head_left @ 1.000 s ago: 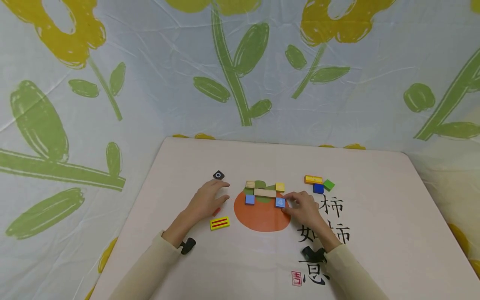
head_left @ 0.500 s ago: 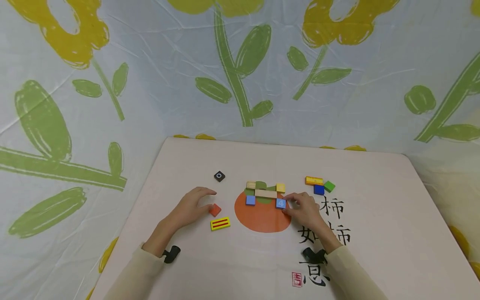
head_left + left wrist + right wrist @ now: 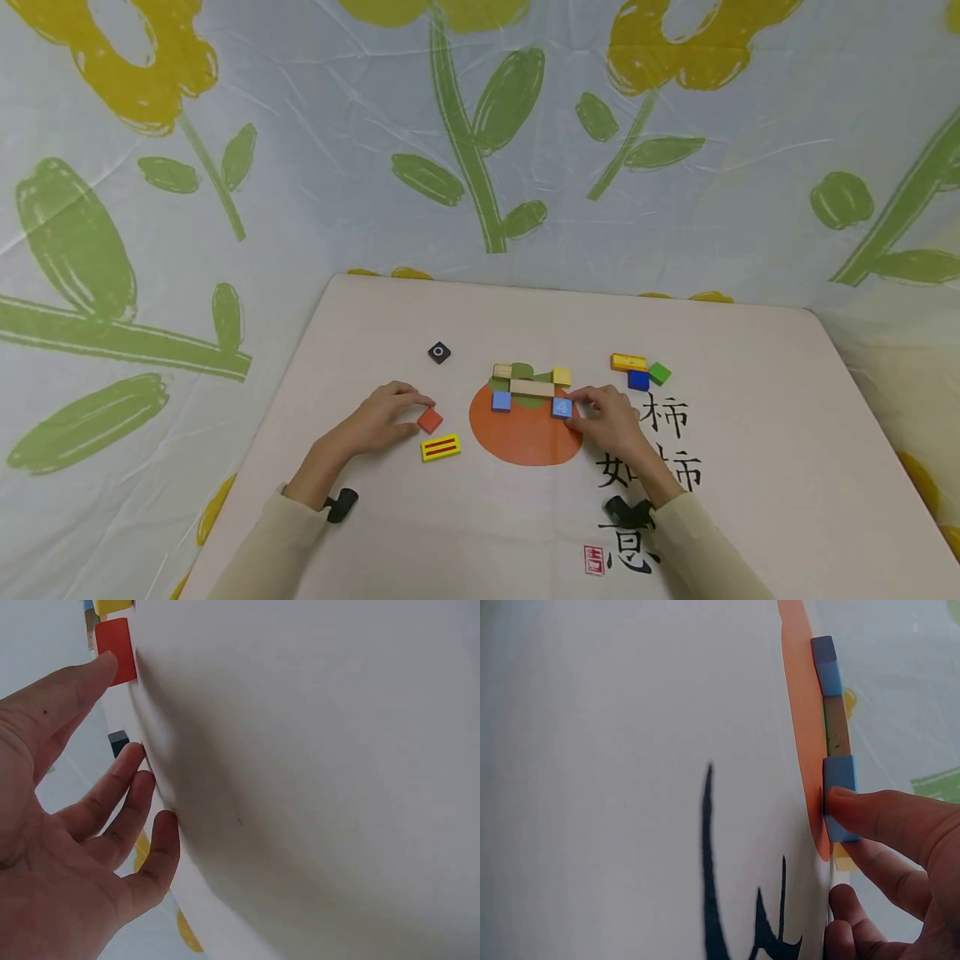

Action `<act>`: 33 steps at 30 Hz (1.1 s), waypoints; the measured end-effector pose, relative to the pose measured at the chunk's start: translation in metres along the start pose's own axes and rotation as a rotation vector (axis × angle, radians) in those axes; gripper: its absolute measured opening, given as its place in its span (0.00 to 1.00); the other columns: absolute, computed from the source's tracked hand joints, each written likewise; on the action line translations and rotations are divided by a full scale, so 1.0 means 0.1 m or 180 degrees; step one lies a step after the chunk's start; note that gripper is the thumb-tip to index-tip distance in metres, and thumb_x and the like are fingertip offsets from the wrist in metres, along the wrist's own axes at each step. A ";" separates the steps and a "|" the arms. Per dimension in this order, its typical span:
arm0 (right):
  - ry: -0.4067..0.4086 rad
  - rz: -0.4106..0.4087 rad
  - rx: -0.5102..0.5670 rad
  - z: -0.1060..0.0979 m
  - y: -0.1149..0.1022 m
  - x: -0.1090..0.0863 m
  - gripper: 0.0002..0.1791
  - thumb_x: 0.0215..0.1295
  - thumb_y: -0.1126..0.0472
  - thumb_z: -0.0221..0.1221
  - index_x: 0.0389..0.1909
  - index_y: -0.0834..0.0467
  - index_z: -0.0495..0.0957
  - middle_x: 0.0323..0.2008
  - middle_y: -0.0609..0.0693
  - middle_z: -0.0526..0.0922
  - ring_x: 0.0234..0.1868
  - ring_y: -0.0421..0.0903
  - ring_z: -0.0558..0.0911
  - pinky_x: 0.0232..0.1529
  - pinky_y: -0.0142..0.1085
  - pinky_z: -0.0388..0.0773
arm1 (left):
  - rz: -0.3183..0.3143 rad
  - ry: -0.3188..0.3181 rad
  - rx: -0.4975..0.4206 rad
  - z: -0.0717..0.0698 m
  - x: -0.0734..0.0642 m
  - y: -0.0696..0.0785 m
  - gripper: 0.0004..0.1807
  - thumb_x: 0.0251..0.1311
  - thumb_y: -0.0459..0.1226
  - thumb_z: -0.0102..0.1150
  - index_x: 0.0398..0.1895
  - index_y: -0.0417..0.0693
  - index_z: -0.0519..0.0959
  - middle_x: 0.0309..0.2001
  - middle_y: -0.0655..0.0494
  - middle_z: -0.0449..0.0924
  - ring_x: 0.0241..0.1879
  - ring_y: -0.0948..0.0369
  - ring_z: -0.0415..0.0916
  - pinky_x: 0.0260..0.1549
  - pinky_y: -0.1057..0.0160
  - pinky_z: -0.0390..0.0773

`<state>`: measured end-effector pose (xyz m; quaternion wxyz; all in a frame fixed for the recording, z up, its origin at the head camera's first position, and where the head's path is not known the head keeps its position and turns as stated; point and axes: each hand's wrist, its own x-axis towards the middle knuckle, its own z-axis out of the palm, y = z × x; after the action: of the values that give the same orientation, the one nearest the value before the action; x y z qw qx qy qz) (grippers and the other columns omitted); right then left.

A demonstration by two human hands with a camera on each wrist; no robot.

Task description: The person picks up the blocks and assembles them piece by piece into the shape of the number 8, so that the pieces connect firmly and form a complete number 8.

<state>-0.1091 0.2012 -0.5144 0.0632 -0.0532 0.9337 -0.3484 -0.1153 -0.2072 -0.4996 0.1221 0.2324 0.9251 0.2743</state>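
My left hand [image 3: 378, 419] is at the left of the table, thumb and forefinger apart beside a small red block [image 3: 430, 419]. In the left wrist view the thumb overlaps the red block [image 3: 116, 649], and the other fingers are spread and bent. Whether the thumb touches it I cannot tell. My right hand [image 3: 613, 421] pinches a blue block marked 4 [image 3: 562, 407] between thumb and forefinger. It sits at the right end of a long plain wooden block [image 3: 532, 388], near the orange printed fruit. Another blue block [image 3: 501, 401] sits at that piece's left end.
A wooden block [image 3: 502, 371] and a yellow block [image 3: 561, 377] stand behind the long piece. Left lie a black block [image 3: 439, 352] and a yellow block with red stripes [image 3: 440, 447]. Right lie orange-yellow [image 3: 628, 362], dark blue [image 3: 638, 380] and green [image 3: 660, 372] blocks.
My left hand has drawn back to the left and its fingers now come about the red block, which was mostly covered before. The right hand stays on the blue block.
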 end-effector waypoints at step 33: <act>-0.0004 -0.0060 0.0058 -0.01 0.00 -0.01 0.16 0.60 0.59 0.70 0.49 0.55 0.84 0.46 0.58 0.76 0.48 0.58 0.72 0.42 0.55 0.61 | 0.0032 0.0100 0.0529 0.04 0.01 0.05 0.20 0.58 0.43 0.73 0.54 0.52 0.84 0.51 0.56 0.79 0.54 0.53 0.75 0.53 0.45 0.74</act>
<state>-0.1085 0.2023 -0.5135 0.0610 -0.0616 0.9299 -0.3575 -0.1131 -0.2006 -0.5003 0.0865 0.2420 0.9453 0.2008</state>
